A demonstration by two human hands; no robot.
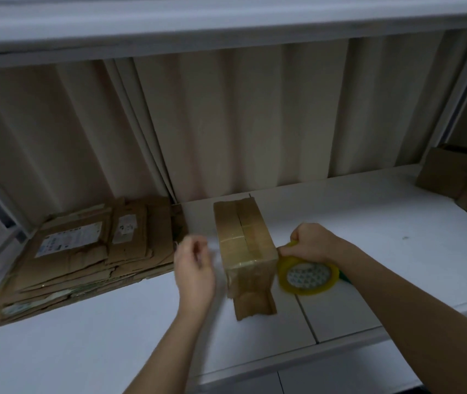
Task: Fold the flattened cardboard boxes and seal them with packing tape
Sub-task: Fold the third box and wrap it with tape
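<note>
A small folded cardboard box stands on the white table, clear tape running along its top seam and down its near face. One loose flap lies on the table at its near end. My right hand grips the top of a yellowish roll of packing tape just right of the box. My left hand hovers just left of the box, blurred, fingers loosely curled, holding nothing I can see.
A stack of flattened cardboard boxes lies at the left of the table. More brown boxes sit at the far right. Beige curtains hang behind, and a white shelf runs overhead.
</note>
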